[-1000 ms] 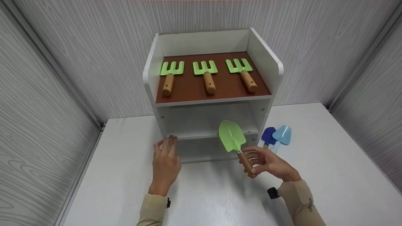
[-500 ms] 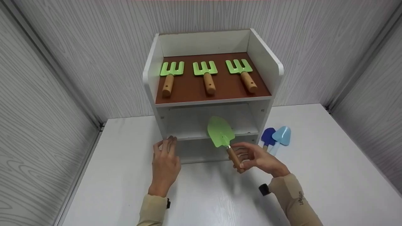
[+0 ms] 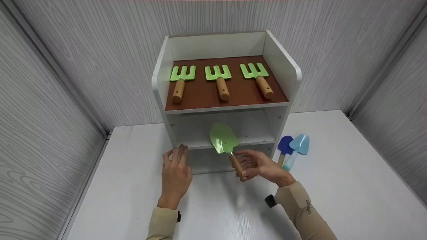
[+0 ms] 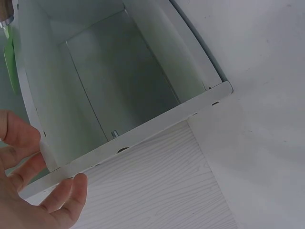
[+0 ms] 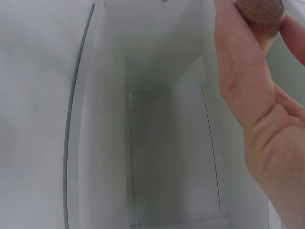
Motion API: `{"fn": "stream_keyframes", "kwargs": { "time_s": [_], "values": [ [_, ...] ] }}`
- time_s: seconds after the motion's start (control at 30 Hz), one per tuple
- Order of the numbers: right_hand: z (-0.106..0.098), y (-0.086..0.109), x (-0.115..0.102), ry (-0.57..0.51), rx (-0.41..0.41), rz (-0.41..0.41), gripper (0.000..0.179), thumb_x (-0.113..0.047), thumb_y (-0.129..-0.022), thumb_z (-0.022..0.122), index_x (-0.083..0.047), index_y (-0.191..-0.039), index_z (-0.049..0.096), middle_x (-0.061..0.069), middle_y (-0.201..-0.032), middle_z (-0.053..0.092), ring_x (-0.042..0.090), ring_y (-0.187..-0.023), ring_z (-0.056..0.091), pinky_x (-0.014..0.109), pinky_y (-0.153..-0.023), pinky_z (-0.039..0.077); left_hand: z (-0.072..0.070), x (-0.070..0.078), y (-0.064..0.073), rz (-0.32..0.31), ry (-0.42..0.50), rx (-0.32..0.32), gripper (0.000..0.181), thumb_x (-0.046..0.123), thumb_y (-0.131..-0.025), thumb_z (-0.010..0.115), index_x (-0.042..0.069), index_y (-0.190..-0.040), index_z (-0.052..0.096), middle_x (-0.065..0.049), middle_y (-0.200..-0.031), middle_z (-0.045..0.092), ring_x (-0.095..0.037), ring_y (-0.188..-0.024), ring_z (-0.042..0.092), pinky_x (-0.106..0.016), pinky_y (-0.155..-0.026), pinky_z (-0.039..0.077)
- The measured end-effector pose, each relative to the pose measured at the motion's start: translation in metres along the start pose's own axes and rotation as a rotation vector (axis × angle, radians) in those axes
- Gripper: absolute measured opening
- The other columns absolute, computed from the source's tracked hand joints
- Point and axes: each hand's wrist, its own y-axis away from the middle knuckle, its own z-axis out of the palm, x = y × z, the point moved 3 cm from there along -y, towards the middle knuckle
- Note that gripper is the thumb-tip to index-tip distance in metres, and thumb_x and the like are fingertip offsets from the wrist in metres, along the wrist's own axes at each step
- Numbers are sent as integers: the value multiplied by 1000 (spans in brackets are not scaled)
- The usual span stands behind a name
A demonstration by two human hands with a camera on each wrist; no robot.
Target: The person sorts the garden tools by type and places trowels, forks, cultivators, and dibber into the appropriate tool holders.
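Note:
A green trowel [image 3: 223,137] with a wooden handle is held up in front of the middle compartment of a white shelf unit [image 3: 227,107]. My right hand [image 3: 262,166] grips its handle between thumb and fingers, blade pointing up and away to the left. The butt of that wooden handle [image 5: 261,13] shows at the top of the right wrist view. My left hand [image 3: 175,176] holds the unit's left side panel, with fingers on both faces of its front edge in the left wrist view. Part of the trowel blade [image 4: 9,64] appears there too.
On the brown top shelf [image 3: 238,91] lie three green hand forks, the left [image 3: 179,90], middle [image 3: 222,88] and right [image 3: 264,87]. Right of the unit, a dark blue trowel [image 3: 285,144] and a light blue one [image 3: 300,144] lie on the white table [image 3: 350,186].
My right hand has carried the green trowel leftward across the front of the unit, uncovering more of the two blue trowels' handles. My left hand has stayed at the side panel.

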Motion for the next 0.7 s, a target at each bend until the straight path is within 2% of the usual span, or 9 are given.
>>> {"fn": "stream_keyframes", "kwargs": {
  "time_s": [0.23,0.4,0.53,0.7],
  "values": [
    [10,-12,-7,-14,65,40,73,2,-87,67,6,-153,34,25,-134,58,34,-114,63,43,-86,58,0,-1,0,7,-1,4,52,-13,-77,65,-9,-129,61,-20,-128,59,-45,-110,51,-51,-88,53],
    [18,-21,-10,-83,78,37,73,0,-88,67,5,-153,34,27,-137,54,36,-112,64,46,-87,58,0,-1,0,3,12,6,52,-12,-78,64,-9,-129,61,-20,-128,59,-45,-110,50,-52,-87,53],
    [24,-28,-13,-122,84,44,73,-3,-89,69,5,-153,35,25,-137,53,31,-111,64,46,-88,57,1,-2,1,3,7,5,52,-13,-77,65,-9,-129,62,-20,-128,59,-45,-110,50,-52,-88,53],
    [33,-38,-17,-161,106,64,70,-3,-91,69,4,-152,36,23,-134,55,35,-113,64,50,-91,55,0,-1,0,17,0,16,52,-13,-77,64,-9,-129,62,-20,-127,59,-45,-108,51,-51,-88,53]
  ]
}}
